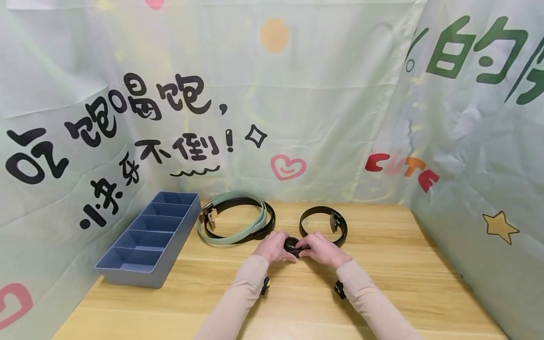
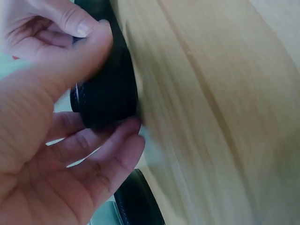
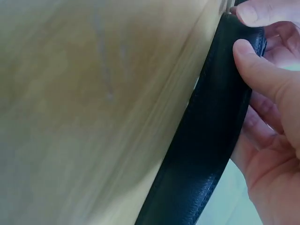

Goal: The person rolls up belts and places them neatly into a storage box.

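Both hands are on a tightly coiled black belt (image 1: 292, 246) standing on its edge near the table's middle. My left hand (image 1: 274, 246) grips the coil from the left; in the left wrist view its thumb lies over the coil (image 2: 110, 89) and its fingers curl beneath. My right hand (image 1: 321, 249) pinches the coil from the right, fingertips at its opening. In the right wrist view the thumb presses the black strap (image 3: 201, 126), which runs out past the hand. Just behind the right hand, a wide black loop with a dark buckle (image 1: 334, 222) stands on edge.
Left of the hands, a light green belt (image 1: 238, 239) with a shiny buckle overlaps another looped black belt (image 1: 271, 218). A blue-grey tray (image 1: 159, 276) with several compartments stands at the far left. Printed cloth (image 1: 323, 132) hangs around the wooden table (image 1: 408, 264).
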The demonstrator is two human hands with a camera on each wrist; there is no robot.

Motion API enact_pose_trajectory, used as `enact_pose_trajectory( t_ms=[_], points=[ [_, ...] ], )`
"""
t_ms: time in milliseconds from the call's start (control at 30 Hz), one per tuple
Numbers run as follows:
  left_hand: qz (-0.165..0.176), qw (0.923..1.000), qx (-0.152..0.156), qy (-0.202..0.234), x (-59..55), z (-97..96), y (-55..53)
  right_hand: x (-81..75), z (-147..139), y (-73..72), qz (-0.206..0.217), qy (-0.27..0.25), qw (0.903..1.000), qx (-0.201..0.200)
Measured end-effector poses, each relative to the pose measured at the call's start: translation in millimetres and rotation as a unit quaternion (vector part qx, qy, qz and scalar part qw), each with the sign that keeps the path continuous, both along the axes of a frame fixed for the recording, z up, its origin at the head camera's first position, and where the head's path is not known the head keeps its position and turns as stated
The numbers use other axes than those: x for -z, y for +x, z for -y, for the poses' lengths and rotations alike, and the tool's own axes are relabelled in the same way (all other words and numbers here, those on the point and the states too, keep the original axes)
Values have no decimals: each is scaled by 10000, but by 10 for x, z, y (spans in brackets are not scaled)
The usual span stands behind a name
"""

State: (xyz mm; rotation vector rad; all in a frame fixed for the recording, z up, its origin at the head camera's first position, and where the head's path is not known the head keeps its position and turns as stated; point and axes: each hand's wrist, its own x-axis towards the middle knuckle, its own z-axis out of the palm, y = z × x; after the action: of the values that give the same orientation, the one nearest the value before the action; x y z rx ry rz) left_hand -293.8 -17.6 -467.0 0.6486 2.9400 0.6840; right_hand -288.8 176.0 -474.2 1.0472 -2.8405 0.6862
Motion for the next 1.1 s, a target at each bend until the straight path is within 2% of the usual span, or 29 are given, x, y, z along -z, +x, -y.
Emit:
enact_pose_trajectory(
  t_ms=[133, 233, 433, 600, 833, 1100],
  points=[
    [-90, 10000, -9, 16, 25, 0, 2, -16, -27, 2, 86, 58, 9997, -232],
    [-72, 9999, 93, 9, 41, 6, -9, -43, -63, 4, 222, 97, 9990, -370],
    [-37, 9996, 283, -52, 66, -12, -7, -15, -89, -1, 185, 74, 9992, -334],
    [-212, 9992, 316, -158, 88, -51, 5, 5, -57, 0, 92, 37, 9995, -299],
    [-176, 9993, 307, -75, 76, -74, 13, 1, -42, -1, 176, 37, 9996, -217],
    [-232, 9973, 673, -180, 44, -48, -43, -50, -120, 10, 151, 133, 9993, -313]
  ],
)
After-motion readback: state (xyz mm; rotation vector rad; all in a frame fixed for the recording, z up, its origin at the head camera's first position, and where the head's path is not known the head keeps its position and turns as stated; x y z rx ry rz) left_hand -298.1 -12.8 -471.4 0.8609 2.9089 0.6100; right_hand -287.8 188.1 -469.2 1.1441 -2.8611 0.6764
